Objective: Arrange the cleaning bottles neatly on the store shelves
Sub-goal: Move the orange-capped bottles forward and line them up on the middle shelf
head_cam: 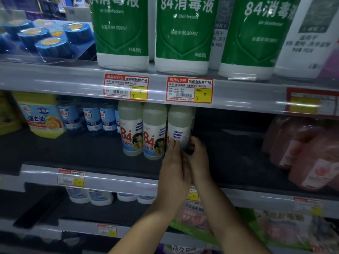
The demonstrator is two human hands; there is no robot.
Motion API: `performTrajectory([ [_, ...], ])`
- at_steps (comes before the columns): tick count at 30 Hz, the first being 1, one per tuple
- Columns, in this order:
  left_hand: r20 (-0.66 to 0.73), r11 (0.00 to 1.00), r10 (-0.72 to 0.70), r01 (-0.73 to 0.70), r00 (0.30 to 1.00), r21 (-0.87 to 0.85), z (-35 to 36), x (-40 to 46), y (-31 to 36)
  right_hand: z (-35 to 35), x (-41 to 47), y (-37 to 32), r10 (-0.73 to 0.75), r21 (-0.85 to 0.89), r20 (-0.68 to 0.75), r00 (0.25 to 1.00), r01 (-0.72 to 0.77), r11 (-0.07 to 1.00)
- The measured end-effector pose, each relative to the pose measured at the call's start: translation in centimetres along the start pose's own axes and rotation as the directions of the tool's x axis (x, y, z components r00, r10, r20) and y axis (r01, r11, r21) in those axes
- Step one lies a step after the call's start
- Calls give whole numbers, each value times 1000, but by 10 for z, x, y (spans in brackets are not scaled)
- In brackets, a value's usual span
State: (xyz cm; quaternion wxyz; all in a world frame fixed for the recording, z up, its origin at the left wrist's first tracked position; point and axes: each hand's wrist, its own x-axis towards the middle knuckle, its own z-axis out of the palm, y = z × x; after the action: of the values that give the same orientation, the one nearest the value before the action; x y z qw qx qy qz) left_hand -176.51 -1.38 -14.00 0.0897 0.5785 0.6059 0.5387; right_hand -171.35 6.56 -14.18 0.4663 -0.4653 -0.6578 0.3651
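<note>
Three white "84" disinfectant bottles stand in a row on the dark middle shelf (229,149). The left one (131,131) and the middle one (154,132) show their labels to the front. The right bottle (180,127) is turned, its label facing partly sideways. My left hand (173,173) grips its lower left side. My right hand (199,162) wraps round its lower right side. The bottle's base is hidden behind my fingers.
Big green "84" bottles (183,33) line the top shelf, beside blue toilet blocks (49,39). Blue-labelled bottles (91,118) and a yellow-lidded tub (44,116) stand left on the middle shelf, pink refill packs (310,154) at right. The lower shelf holds white bottles (91,197).
</note>
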Motion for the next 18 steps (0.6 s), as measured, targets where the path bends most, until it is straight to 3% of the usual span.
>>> performTrajectory([
  [9, -39, 998, -11, 8, 999, -57, -9, 2, -9, -4, -9, -6, -60, 66, -16, 998, 61, 996],
  [13, 22, 995, -56, 57, 998, -88, -5, 1, -9, 0, -5, -2, -40, 38, -31, 999, 41, 998],
  [18, -5, 996, -42, 41, 999, -79, 1, -6, -6, -1, -6, -5, -19, 74, 6, 1000, 19, 997],
])
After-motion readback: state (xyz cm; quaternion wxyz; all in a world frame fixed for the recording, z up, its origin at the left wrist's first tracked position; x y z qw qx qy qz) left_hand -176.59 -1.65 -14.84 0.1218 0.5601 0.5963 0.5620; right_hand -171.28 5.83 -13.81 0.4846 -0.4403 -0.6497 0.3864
